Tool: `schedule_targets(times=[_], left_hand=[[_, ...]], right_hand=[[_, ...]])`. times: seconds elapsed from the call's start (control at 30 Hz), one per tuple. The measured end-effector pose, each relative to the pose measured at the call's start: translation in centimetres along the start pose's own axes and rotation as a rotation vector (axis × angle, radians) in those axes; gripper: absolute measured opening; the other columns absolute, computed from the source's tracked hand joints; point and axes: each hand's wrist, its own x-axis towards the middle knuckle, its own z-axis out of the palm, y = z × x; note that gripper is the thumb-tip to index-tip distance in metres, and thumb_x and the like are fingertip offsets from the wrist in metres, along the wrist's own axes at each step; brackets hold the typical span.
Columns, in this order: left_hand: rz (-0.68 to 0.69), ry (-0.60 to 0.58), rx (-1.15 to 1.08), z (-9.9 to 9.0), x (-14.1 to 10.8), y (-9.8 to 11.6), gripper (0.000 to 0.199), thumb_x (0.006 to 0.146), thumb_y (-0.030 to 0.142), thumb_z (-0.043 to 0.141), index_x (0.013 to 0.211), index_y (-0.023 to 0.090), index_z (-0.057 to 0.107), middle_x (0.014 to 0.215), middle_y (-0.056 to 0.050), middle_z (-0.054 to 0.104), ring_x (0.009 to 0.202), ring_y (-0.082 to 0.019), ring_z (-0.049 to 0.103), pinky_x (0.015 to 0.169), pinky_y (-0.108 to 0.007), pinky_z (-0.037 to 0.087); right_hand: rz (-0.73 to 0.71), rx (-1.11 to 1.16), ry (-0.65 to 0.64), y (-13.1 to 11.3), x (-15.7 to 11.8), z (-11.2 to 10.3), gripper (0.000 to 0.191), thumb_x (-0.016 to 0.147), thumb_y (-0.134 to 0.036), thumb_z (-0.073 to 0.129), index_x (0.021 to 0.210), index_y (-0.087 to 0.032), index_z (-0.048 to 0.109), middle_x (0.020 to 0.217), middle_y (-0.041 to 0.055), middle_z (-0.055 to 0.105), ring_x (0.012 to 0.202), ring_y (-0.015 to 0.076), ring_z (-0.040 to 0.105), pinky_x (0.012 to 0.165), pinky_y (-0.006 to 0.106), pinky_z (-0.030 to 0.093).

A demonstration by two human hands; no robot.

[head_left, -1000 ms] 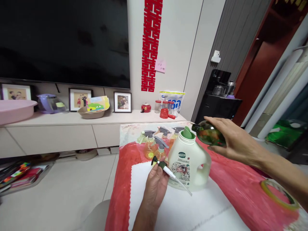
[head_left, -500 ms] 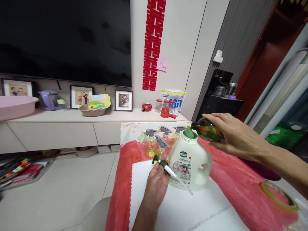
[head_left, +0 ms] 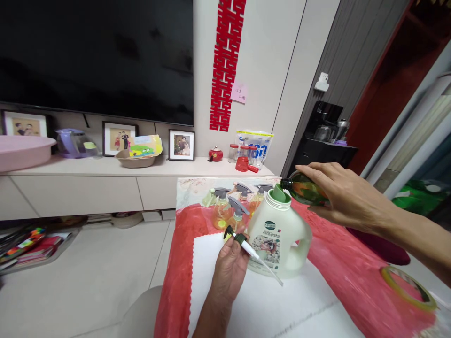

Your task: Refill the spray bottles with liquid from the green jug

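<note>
My left hand [head_left: 230,270] pinches a pump head [head_left: 241,238] with a dark green collar and a white dip tube slanting down to the right. A large pale green jug [head_left: 280,234] stands upright on a white sheet [head_left: 282,310], its mouth uncapped with a green spout inside. My right hand [head_left: 338,192] is wrapped round a dark green glass bottle [head_left: 308,189], tilted almost level, its black neck at the jug's spout. Whether liquid flows is too small to tell. Several spray bottles [head_left: 238,213] with grey triggers stand behind the jug.
A red cloth [head_left: 176,277] covers the table. A roll of yellowish tape [head_left: 408,287] lies at the right. Behind, a low white cabinet [head_left: 165,171] bears picture frames, a basket [head_left: 136,159], a red pot [head_left: 215,154], red-lidded jars and a blue-and-white bag [head_left: 259,145].
The view has shifted very slightly. Both hands keep their holds, and the bottle stays tilted at the jug's mouth.
</note>
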Motion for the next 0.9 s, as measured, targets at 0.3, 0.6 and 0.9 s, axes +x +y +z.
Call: schedule_targets(times=[0.3,0.6,0.9], left_hand=[[-0.009,0.001,-0.017,0.1,-0.1,-0.1,0.039,0.066,0.026,0.090,0.102,0.018,0.075,0.094,-0.005,0.071,0.083,-0.011,0.064,0.080,-0.022,0.053],[-0.014,0.003,-0.022,0.0,0.0,-0.1,0.041,0.065,0.026,0.091,0.102,0.017,0.075,0.093,-0.006,0.071,0.082,-0.012,0.064,0.078,-0.023,0.052],[-0.019,-0.006,-0.035,-0.2,0.1,-0.2,0.041,0.066,0.025,0.090,0.104,0.017,0.075,0.094,-0.006,0.072,0.084,-0.013,0.064,0.079,-0.023,0.051]], right_hand=[[-0.027,-0.055,-0.002,0.0,0.2,-0.3,0.068,0.083,-0.039,0.053,0.147,-0.020,0.039,0.136,0.0125,0.052,0.110,0.0295,0.054,0.077,0.038,0.046],[-0.055,-0.109,-0.003,0.1,0.4,-0.7,0.065,0.084,-0.035,0.053,0.146,-0.019,0.040,0.137,0.0123,0.051,0.111,0.0272,0.053,0.076,0.034,0.042],[-0.086,-0.164,0.019,0.1,0.5,-1.1,0.064,0.085,-0.034,0.054,0.146,-0.020,0.039,0.134,0.0114,0.052,0.108,0.0252,0.053,0.075,0.032,0.039]])
